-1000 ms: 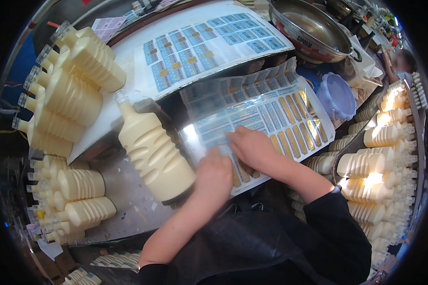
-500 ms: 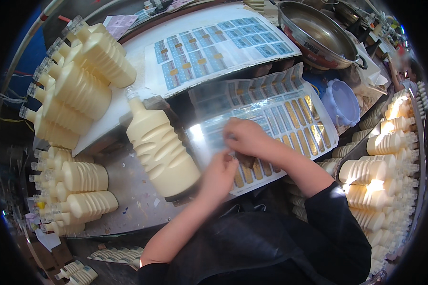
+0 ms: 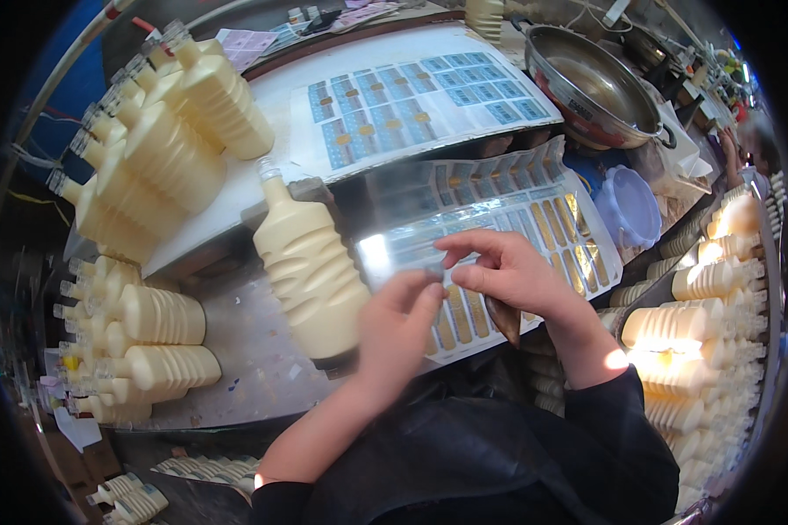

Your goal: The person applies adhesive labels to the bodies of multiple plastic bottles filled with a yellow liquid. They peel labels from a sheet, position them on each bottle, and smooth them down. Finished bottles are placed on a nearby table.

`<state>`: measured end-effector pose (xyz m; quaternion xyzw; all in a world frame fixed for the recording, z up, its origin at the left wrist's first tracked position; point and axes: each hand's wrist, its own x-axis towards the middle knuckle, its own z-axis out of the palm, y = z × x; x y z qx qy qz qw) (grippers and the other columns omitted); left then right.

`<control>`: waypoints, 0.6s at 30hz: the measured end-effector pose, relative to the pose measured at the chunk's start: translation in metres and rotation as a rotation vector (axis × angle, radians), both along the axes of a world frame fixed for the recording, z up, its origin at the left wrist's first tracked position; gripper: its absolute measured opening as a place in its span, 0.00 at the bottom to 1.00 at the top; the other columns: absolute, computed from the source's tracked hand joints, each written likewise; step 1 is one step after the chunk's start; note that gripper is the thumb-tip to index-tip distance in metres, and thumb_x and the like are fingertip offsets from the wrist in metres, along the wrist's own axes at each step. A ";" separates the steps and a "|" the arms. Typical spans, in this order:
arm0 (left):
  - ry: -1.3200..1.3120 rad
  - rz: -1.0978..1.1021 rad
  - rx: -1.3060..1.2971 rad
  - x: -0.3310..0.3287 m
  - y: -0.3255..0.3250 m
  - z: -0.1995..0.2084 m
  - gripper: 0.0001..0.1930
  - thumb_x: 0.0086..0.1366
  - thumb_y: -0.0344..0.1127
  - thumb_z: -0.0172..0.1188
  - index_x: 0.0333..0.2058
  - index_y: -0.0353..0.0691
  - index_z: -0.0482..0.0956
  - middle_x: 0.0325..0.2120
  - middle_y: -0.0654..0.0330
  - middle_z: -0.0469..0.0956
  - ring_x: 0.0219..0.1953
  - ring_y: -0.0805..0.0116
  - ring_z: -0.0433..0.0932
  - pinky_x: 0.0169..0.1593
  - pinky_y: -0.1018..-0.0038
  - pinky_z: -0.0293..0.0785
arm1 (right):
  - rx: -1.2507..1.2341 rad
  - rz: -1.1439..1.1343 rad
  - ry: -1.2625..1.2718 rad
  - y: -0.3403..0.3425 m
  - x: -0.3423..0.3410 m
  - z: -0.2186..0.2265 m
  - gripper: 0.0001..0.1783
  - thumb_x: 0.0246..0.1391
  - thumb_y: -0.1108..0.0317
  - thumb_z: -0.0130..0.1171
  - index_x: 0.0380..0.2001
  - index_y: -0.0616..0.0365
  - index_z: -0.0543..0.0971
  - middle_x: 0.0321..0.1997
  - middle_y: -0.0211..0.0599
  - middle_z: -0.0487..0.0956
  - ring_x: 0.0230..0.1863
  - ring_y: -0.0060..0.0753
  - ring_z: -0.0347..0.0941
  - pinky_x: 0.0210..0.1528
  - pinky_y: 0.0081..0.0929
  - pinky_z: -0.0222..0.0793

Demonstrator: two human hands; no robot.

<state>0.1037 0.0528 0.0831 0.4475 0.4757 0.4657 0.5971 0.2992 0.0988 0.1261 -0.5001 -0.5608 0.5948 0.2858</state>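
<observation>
My left hand (image 3: 396, 328) is closed in a pinch above the sheet of blue and gold stickers (image 3: 547, 232); a small dark bit shows at its blurred fingertips, too unclear to name. Close beside it, my right hand (image 3: 521, 276) has thumb and forefinger apart, while its other fingers curl over a brown, flat, pointed piece (image 3: 503, 320) that sticks out below the palm. Left of my hands, a cream ribbed bottle (image 3: 311, 267) with a clear neck lies tilted on a dark support, its neck end against the raised board. No label shows on its visible face.
More blue sticker sheets (image 3: 372, 109) lie on the white raised board (image 3: 284, 140). Cream bottles (image 3: 171, 157) crowd the left, and stacked bottles (image 3: 674, 367) fill the right. A lilac bucket (image 3: 630, 207) and a large metal pan (image 3: 591, 79) stand at far right.
My right hand has drawn away to the right from the left hand, its thumb and forefinger spreading, and the brown piece shows more. The whole view has shifted slightly.
</observation>
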 end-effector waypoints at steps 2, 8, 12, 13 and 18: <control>0.134 -0.042 0.109 -0.011 -0.002 0.014 0.08 0.69 0.28 0.63 0.45 0.33 0.81 0.35 0.64 0.84 0.37 0.80 0.79 0.42 0.81 0.75 | 0.240 0.135 -0.006 0.005 -0.012 0.006 0.12 0.54 0.71 0.69 0.42 0.62 0.84 0.35 0.31 0.81 0.28 0.14 0.73 0.31 0.16 0.68; 0.310 -0.002 -0.030 -0.068 -0.010 0.045 0.10 0.66 0.25 0.64 0.46 0.33 0.83 0.32 0.64 0.84 0.35 0.81 0.79 0.41 0.81 0.76 | 0.162 0.204 -0.026 0.017 -0.055 0.029 0.06 0.54 0.72 0.69 0.33 0.62 0.83 0.31 0.27 0.80 0.27 0.12 0.72 0.26 0.14 0.63; 0.133 0.263 0.006 -0.110 0.008 0.049 0.09 0.65 0.24 0.64 0.44 0.34 0.81 0.33 0.63 0.83 0.34 0.78 0.79 0.40 0.81 0.74 | 0.051 0.086 0.059 0.025 -0.094 0.029 0.07 0.59 0.69 0.67 0.33 0.61 0.80 0.23 0.22 0.77 0.19 0.09 0.69 0.20 0.11 0.60; 0.115 0.303 0.054 -0.118 0.016 0.048 0.09 0.65 0.25 0.65 0.43 0.33 0.81 0.32 0.64 0.82 0.33 0.79 0.78 0.39 0.81 0.74 | 0.119 0.065 0.074 0.031 -0.108 0.024 0.07 0.59 0.69 0.66 0.33 0.62 0.79 0.23 0.22 0.77 0.19 0.09 0.69 0.20 0.12 0.60; -0.005 0.444 0.113 -0.141 0.053 0.030 0.08 0.66 0.25 0.65 0.42 0.33 0.80 0.31 0.65 0.80 0.33 0.81 0.75 0.40 0.82 0.72 | 0.129 -0.021 0.098 0.059 -0.151 -0.004 0.07 0.60 0.69 0.63 0.33 0.60 0.77 0.31 0.22 0.79 0.32 0.10 0.71 0.34 0.14 0.67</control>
